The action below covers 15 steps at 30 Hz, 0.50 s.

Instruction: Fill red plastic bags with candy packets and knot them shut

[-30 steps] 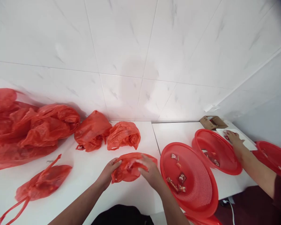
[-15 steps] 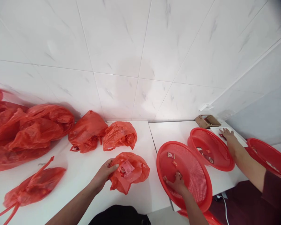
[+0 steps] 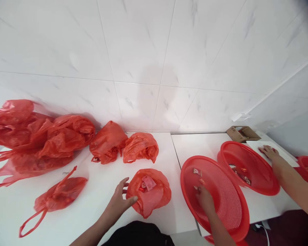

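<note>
My left hand point(image 3: 120, 200) is open, thumb and fingers spread, at the left edge of an open red plastic bag point(image 3: 157, 201). Inside that bag lie a pink packet point(image 3: 149, 183) and some smaller red and white pieces. Down in a red mesh basket point(image 3: 228, 198), my right hand point(image 3: 205, 199) is closed, with a small light-coloured piece at its fingertips. Just beyond those fingers, a small white-and-red packet point(image 3: 197, 171) and a red piece lie on the basket floor.
More red bags point(image 3: 109, 141) line the wall, and a tied red bag point(image 3: 63, 193) lies at left. To the right are a second red basket point(image 3: 248, 167) holding several packets, a cardboard box point(image 3: 242, 133), and a co-worker's arm point(image 3: 292, 177) reaching over a white board.
My left hand has let go of the bag's rim and spread its fingers. My right hand has drawn its fingers together in the basket. The view has swung left.
</note>
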Available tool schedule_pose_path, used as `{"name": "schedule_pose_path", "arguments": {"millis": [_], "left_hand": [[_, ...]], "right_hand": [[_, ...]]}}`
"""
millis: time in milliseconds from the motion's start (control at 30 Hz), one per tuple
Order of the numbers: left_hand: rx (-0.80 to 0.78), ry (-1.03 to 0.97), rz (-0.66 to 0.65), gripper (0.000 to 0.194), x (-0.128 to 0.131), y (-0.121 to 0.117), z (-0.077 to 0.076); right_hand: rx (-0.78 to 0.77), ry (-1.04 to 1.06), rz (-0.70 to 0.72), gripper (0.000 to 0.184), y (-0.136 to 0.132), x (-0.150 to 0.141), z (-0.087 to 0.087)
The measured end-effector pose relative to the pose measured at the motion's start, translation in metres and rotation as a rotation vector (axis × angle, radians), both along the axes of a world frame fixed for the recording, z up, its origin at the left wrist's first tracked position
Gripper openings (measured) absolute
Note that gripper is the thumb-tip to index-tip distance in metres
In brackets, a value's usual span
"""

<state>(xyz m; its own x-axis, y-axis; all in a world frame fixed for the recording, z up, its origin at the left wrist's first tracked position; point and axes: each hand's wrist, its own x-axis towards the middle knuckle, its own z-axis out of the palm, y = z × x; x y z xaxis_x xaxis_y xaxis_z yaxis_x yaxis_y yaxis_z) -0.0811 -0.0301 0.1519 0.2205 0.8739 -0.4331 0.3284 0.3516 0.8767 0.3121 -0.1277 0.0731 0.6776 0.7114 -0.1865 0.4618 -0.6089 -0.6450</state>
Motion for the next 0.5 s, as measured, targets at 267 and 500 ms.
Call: {"name": "schedule_pose_path", "arguments": {"millis": [267, 500], "left_hand": [[0.606, 0.32, -0.556, 0.09, -0.006, -0.015, 0.006], [0.726, 0.339, -0.532, 0.027, -0.001, 0.0, 0.002]], "right_hand": [[0.149, 0.216, 0.19, 0.034, 0.035, -0.052, 0.079], [0.017, 0.844, 0.776, 0.029, 0.055, -0.14, 0.111]]}}
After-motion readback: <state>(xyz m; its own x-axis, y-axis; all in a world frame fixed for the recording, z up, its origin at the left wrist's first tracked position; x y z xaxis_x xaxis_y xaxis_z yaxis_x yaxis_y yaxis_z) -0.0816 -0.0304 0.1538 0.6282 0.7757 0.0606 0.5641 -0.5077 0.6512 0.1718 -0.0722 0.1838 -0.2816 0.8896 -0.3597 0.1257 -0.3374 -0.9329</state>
